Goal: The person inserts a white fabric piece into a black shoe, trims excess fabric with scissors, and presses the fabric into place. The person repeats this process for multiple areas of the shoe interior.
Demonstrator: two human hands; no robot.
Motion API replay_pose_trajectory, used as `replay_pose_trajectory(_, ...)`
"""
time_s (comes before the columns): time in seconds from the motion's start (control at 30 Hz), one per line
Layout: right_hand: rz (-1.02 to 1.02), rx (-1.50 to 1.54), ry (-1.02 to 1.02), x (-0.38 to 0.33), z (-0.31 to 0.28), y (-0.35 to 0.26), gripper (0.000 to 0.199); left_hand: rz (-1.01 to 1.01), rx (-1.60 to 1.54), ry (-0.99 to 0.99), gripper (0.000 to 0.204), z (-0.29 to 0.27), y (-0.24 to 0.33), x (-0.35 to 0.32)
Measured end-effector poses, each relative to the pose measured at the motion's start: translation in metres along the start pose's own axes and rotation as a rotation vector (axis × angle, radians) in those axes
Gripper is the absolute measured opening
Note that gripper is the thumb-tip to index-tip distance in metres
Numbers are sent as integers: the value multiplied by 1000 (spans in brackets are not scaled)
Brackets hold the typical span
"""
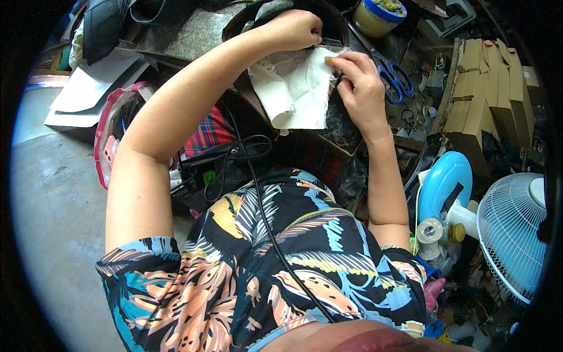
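Floor: bare grey concrete [53, 193] on my left
Bench: dark cluttered worktop [352, 132] before me; stacked cardboard boxes [487, 88] right
Fan: white grille [513, 232] low at my right

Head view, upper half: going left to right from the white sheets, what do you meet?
White paper sheets → left hand → white cloth → right hand → blue-handled scissors → cardboard boxes.

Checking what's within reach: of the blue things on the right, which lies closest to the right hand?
The blue-handled scissors, lying just right of the right hand. The blue-lidded jar sits farther up, and the round blue disc lies much lower.
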State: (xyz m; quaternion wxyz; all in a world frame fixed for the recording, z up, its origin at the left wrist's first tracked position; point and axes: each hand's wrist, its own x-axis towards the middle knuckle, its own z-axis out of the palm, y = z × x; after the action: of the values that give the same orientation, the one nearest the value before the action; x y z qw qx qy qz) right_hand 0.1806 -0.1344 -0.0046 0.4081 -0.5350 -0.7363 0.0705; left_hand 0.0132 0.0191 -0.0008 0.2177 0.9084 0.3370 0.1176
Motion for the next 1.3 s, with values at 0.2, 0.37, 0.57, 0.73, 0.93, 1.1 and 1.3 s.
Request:
replay_pose_trajectory(0.2, -120, -76, -82, 10, -10, -1, 31, -24, 9, -19, 22, 1, 1, 4)
replay_pose_trajectory(0.37, -122, -154, -146, 15, -9, 5, 23, -30, 22, -44, 22, 1, 2, 9)
replay_pose_trajectory(0.57, -306, -269, 48, 16, 6, 11, 16, -51, 17, -54, 23, 2, 1, 10)
replay_pose_trajectory(0.73, -318, -297, 50, 11, 5, 11, 16, -42, 62, 28, 24, 17, -1, 19)
replay_pose_trajectory(0.93, -277, -273, 110, 15, 7, 12, 20, -27, 18, 17, 23, 25, -9, 21)
replay_pose_trajectory(1.1, -81, -381, 84, 13, 4, 10, 25, -44, 44, 10, 22, 26, -8, 21)
replay_pose_trajectory(1.3, 251, -132, 136, 21, -4, 11, 15, -48, 64, 33, 22, 27, -6, 22)
